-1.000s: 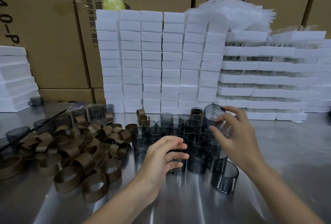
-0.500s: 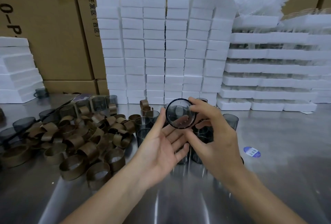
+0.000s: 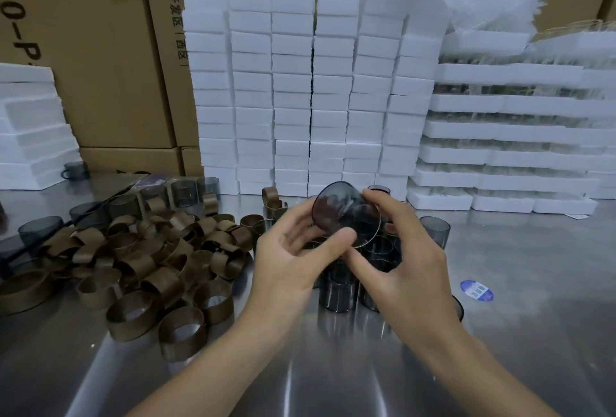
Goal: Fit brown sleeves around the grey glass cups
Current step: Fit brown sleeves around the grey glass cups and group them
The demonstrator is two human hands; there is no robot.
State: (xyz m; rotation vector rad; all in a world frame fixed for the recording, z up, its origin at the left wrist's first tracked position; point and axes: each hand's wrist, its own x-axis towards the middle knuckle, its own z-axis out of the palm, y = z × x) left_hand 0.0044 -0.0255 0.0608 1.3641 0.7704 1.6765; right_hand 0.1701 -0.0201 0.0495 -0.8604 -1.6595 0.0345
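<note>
- Both hands are up and close together above the surface (image 3: 333,370), sharing one grey cup (image 3: 346,213).
- The left hand (image 3: 293,260) has its thumb on the cup's near edge with its fingers tucked behind. The right hand (image 3: 410,270) pinches from the other side, forefinger on top and thumb underneath.
- The cup sits right between the two hands, tipped so its round base faces us. There is no sleeve on it.
- The step in hand looks like readying a bare cup: it is lifted, turned and held, with the sleeve not yet fetched.
- The brown sleeves (image 3: 133,260) lie in a loose heap on the surface, out to the left of the left hand, and neither hand touches one.
- More bare cups (image 3: 338,290) stand packed together directly beneath the hands.
- For the next move, I reckon one hand lets go and reaches left for a sleeve while the other takes the glass alone.
- That calls for a firm hold, then the ring lined up square with the cup's end so it slides on.
</note>
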